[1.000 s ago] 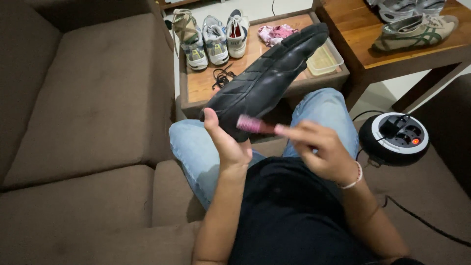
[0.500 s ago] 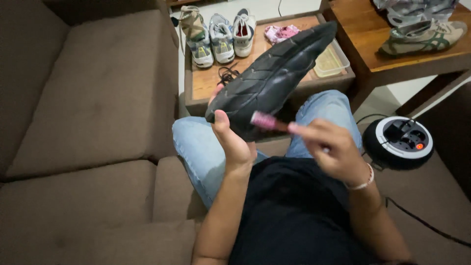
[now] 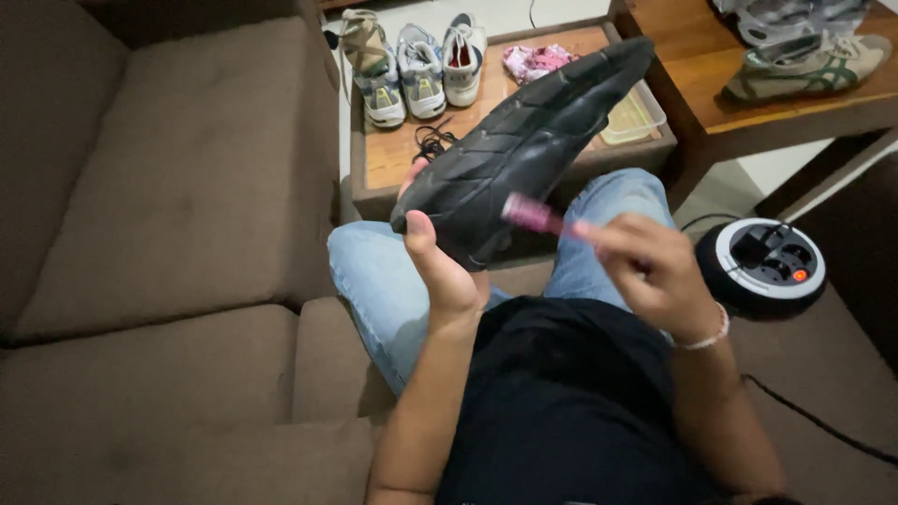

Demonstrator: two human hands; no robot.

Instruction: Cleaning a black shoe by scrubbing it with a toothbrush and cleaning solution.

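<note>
My left hand (image 3: pixel 441 266) grips the heel end of a black shoe (image 3: pixel 528 140), held sole up over my lap, its toe pointing up and to the right. My right hand (image 3: pixel 645 266) holds a small pink brush (image 3: pixel 531 214), whose head touches the sole near the heel. A white bracelet circles my right wrist. I sit on a brown sofa in blue jeans and a dark shirt.
A low wooden table (image 3: pixel 393 164) ahead carries three sneakers (image 3: pixel 421 65), a pink cloth (image 3: pixel 535 61) and a clear plastic tray (image 3: pixel 634 117). A second wooden table (image 3: pixel 711 75) at right holds a grey-green sneaker (image 3: pixel 804 65). A round cable reel (image 3: pixel 762 266) lies at right. Sofa cushions (image 3: pixel 168 187) fill the left.
The brush head has shifted slightly along the sole near the heel. The view has tilted a little; the shoe stays in my left hand.
</note>
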